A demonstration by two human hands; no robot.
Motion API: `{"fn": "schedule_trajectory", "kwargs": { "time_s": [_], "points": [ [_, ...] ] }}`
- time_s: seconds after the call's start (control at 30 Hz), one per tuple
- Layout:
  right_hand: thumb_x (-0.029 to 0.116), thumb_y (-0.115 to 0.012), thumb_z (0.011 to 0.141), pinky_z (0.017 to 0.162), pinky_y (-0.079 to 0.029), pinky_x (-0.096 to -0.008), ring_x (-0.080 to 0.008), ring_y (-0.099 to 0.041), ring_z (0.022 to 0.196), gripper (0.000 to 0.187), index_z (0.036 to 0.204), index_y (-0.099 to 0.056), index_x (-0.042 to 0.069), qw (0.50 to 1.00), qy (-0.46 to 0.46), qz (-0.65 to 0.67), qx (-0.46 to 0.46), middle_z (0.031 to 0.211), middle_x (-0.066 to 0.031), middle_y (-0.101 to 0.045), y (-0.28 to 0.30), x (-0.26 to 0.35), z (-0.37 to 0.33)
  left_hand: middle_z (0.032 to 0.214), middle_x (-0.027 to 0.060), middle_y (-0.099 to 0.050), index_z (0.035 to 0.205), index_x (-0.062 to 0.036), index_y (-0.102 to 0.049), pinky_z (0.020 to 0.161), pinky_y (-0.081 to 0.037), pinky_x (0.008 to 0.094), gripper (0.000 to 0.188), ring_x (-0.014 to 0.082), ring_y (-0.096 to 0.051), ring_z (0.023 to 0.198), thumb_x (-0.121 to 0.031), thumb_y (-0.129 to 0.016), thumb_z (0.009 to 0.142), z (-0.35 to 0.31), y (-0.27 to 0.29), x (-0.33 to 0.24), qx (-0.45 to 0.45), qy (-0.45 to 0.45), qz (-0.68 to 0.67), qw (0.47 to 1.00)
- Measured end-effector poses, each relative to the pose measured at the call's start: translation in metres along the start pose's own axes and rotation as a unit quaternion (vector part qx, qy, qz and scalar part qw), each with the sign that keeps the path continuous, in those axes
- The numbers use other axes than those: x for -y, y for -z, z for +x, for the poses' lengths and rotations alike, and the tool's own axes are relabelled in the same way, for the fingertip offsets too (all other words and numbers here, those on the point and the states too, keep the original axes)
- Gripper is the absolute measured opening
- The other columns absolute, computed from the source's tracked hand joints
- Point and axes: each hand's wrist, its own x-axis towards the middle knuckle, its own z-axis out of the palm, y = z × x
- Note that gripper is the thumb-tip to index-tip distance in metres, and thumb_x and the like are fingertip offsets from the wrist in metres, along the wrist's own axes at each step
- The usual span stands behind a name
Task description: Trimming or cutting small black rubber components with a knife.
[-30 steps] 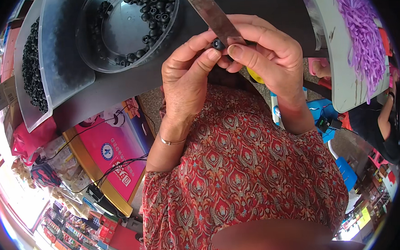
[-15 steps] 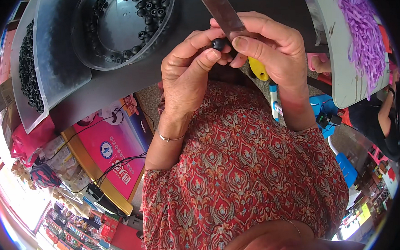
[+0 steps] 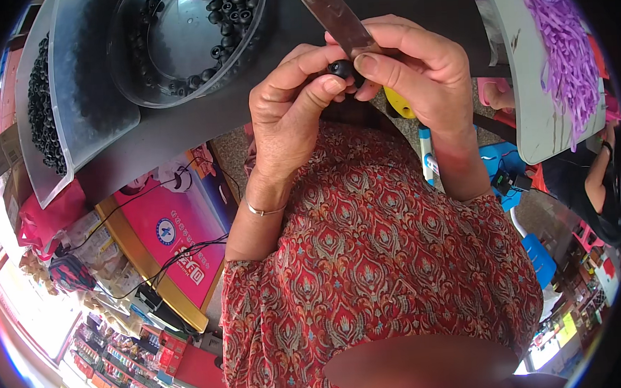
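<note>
Between its thumb and forefinger, my left hand [image 3: 285, 114] pinches a small, glossy black bead-like piece [image 3: 340, 69]. My right hand [image 3: 427, 72] is closed around a knife [image 3: 333, 17]. The knife's flat, worn blade points up and to the left over the table, and its yellow handle [image 3: 398, 105] shows below the palm. My right thumb presses on the blade close to the black piece. Where the blade's edge meets the piece is partly covered by fingers, so contact is hard to make out.
A clear round tub [image 3: 265, 17] of black pieces stands on the dark table [image 3: 174, 134]. Left of it is a translucent bin [image 3: 70, 157] with more black pieces. Purple strips [image 3: 563, 61] lie on a pale table [image 3: 532, 140] at right; a person's arm [image 3: 598, 179] shows beyond.
The blade has tilted a little further to the left, and my right thumb has shifted slightly left toward the black piece. My left hand keeps its pinch almost in place.
</note>
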Motion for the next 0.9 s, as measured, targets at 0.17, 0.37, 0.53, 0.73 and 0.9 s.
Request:
{"fn": "schedule_trajectory", "kwargs": {
  "time_s": [0.17,0.37,0.53,0.73,0.9],
  "points": [
    [-0.009,-0.055,0.084,0.064,-0.057,-0.0223,-0.0178,-0.064,0.085,0.023,0.107,-0.06,-0.008,0.999,0.041,-0.02,0.0,0.113,-0.0192,-0.057,-0.012,0.007,-0.005,0.092,0.0048,-0.059,0.105,0.0024,-0.063,0.067,-0.047,0.0203,0.021,0.0089,-0.055,0.076,0.005,-0.06,0.084,-0.003,0.0,0.002,-0.039,0.006,-0.029,0.999],
    [-0.01,-0.056,0.084,0.063,-0.056,-0.0224,-0.0159,-0.064,0.081,0.021,0.104,-0.061,-0.008,0.995,0.066,-0.07,0.002,0.11,-0.0179,-0.059,-0.011,-0.001,-0.003,0.092,0.0048,-0.059,0.105,0.0024,-0.063,0.067,-0.046,0.02,0.021,0.0085,-0.054,0.076,0.005,-0.06,0.084,-0.005,0.006,0.005,-0.022,-0.015,0.05,0.998],
    [-0.008,-0.056,0.085,0.063,-0.055,-0.022,-0.0149,-0.064,0.078,0.019,0.103,-0.061,-0.008,0.999,0.033,-0.025,-0.014,0.104,-0.0172,-0.063,-0.003,-0.003,0.0,0.092,0.0045,-0.059,0.108,0.0013,-0.063,0.067,-0.046,0.0197,0.024,0.0082,-0.054,0.075,0.003,-0.06,0.084,-0.001,0.002,0.002,0.003,-0.016,0.029,0.999],
    [-0.005,-0.052,0.088,0.066,-0.055,-0.0236,-0.0192,-0.065,0.088,0.023,0.11,-0.058,-0.007,0.992,-0.051,0.112,-0.042,0.11,-0.0199,-0.061,-0.012,0.0,0.002,0.09,0.0034,-0.058,0.11,0.0004,-0.063,0.069,-0.045,0.02,0.025,0.0082,-0.054,0.076,-0.001,-0.061,0.085,0.0,0.0,-0.012,-0.001,0.019,0.004,1.0],
    [-0.001,-0.052,0.09,0.065,-0.055,-0.0248,-0.0237,-0.065,0.094,0.026,0.114,-0.055,-0.006,0.984,-0.065,0.136,-0.089,0.109,-0.0203,-0.062,-0.007,-0.004,0.002,0.083,0.0072,-0.061,0.101,-0.0001,-0.066,0.065,-0.044,0.0228,0.025,0.0136,-0.056,0.073,-0.001,-0.069,0.076,-0.003,-0.005,-0.043,0.036,-0.047,0.228,0.972]
  ]
}}
